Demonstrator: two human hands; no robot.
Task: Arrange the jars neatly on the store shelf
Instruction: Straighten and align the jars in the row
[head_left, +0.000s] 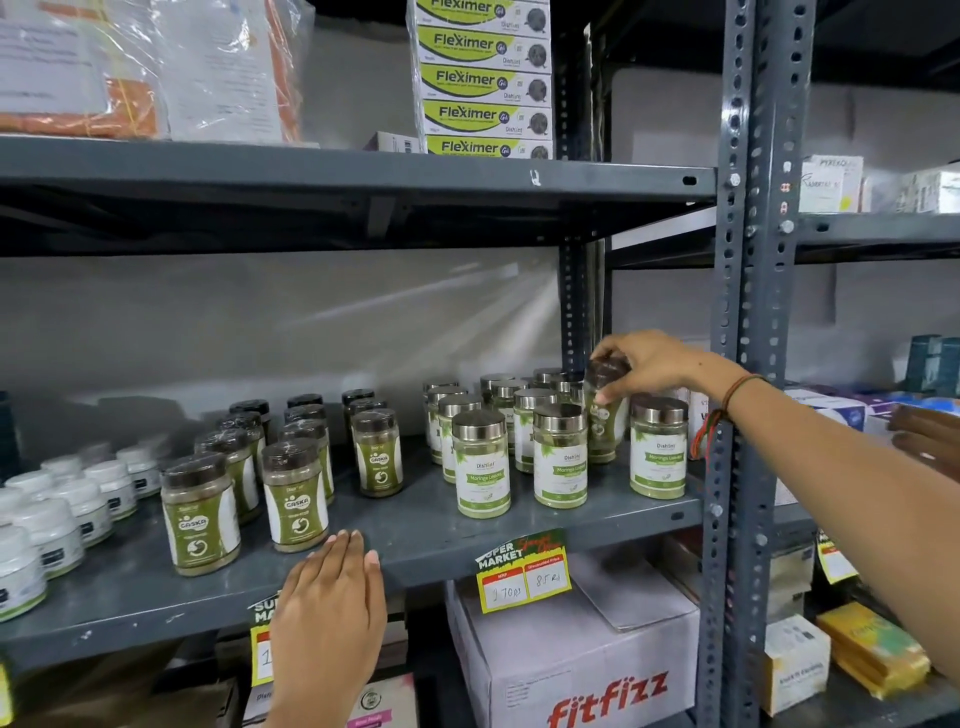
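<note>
On the grey metal shelf (447, 540) stand three groups of jars. Dark-lidded green Gaska jars (295, 493) fill the middle in rows. Silver-lidded Moringa jars (480, 465) stand in rows on the right. My right hand (644, 366) grips a dark-lidded green jar (602, 415) by its top, held among the silver-lidded ones near the shelf's right post. My left hand (332, 608) rests flat with fingers together on the shelf's front edge, holding nothing.
White-lidded tubs (57, 514) crowd the shelf's left end. Yellow price tags (522, 579) hang from the front edge. A perforated upright post (740, 364) stands right of the jars. Fleximer boxes (483, 83) are stacked above, a Fitfizz carton (576, 660) below.
</note>
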